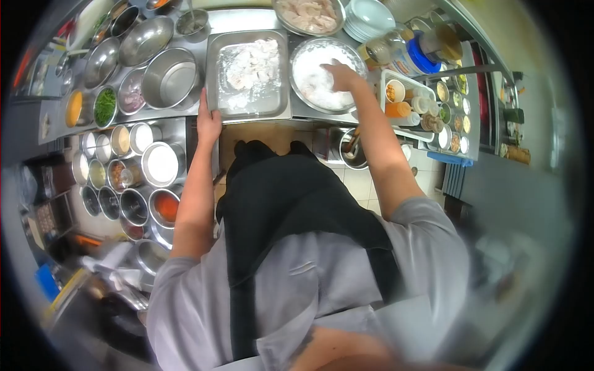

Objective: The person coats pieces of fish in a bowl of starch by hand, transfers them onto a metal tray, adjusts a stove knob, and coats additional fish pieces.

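Note:
My right hand [341, 76] reaches down into a round metal bowl [296, 93] of white flour-like powder [311, 62]. Its fingertips are partly hidden by the powder, so I cannot make out whether they grip anything. My left hand [209, 121] lies at the front left corner of a rectangular metal tray [285, 74], fingers stretched forward along its side. White-coated pieces [253, 65] and loose powder lie in this tray, which stands just left of the bowl. Behind the bowl, another metal bowl [342, 25] holds pale raw pieces of meat or fish [309, 13].
To the left stand an empty metal pot [171, 79], steel bowls [146, 41] and a container of chopped greens [105, 106]. Several ingredient tins [160, 164] sit lower left. Plates [369, 17], a blue-lidded jar [408, 54] and a box of bottles [405, 122] are on the right.

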`<action>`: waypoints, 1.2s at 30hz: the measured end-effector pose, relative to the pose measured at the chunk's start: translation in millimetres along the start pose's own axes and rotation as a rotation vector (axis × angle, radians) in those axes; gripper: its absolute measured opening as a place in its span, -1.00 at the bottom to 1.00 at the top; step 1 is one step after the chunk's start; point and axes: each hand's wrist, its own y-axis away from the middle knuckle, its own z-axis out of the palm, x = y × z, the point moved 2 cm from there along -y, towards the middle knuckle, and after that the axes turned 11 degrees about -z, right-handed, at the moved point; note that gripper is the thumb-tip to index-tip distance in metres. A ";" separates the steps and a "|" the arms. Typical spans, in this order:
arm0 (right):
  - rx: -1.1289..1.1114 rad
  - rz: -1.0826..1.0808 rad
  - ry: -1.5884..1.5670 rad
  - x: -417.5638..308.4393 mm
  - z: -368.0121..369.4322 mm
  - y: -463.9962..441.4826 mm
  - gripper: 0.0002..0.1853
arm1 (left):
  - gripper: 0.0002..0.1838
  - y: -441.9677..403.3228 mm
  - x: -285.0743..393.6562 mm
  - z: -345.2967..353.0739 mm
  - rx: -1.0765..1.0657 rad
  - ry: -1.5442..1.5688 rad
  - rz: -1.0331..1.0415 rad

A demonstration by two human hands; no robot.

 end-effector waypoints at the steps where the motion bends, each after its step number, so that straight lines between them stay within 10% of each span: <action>1: 0.112 -0.046 -0.036 -0.8 5.0 2.1 -0.17 | -0.21 1.4 1.3 -1.9 0.001 0.003 -0.008; 11: 0.390 -0.063 -0.217 10.2 -44.6 32.6 -0.56 | -0.21 -2.5 3.3 5.4 0.047 -0.015 0.022; 36: 0.411 -0.314 -0.449 -126.7 -94.2 -77.6 -0.47 | -0.22 0.2 14.5 1.6 0.014 0.023 -0.024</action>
